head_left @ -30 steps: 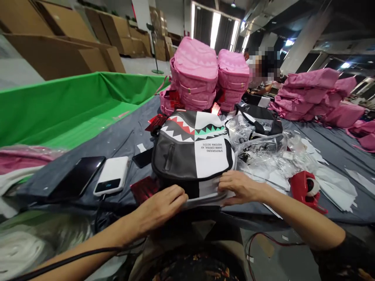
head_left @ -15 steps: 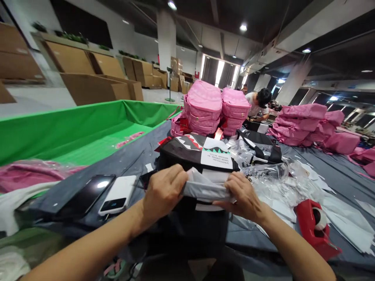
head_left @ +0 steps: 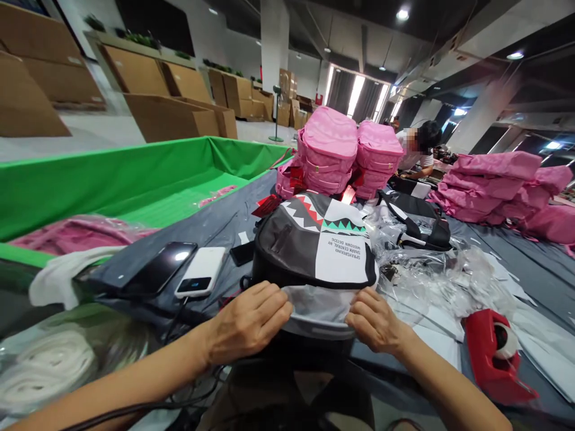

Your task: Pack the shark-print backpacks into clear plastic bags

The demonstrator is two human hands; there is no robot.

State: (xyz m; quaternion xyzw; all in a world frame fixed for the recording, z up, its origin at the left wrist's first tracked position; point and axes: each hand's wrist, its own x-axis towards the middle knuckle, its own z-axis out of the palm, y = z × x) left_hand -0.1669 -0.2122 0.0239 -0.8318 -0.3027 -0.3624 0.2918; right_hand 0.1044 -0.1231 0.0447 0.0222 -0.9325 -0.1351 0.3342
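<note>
Against half a second ago, the pale sheet point(head_left: 318, 305), then bunched between the hands, is lower and spread flatter across the near end of the bag point(head_left: 309, 239); more of the bag's printed face shows. In my judgement, the sheet now sits more evenly along that end.

The bag is on the dark table point(head_left: 238, 221), directly before the person, printed face up. Its lettering is upside down to the wearer, so its top presumably points toward the person. The long axis appears to run near to far; foreshortening prevents certainty.

Left hand point(head_left: 251, 317): fingers curled closed, pinching the sheet's left edge. Right hand point(head_left: 374, 318): likewise closed, at the right edge.
</note>
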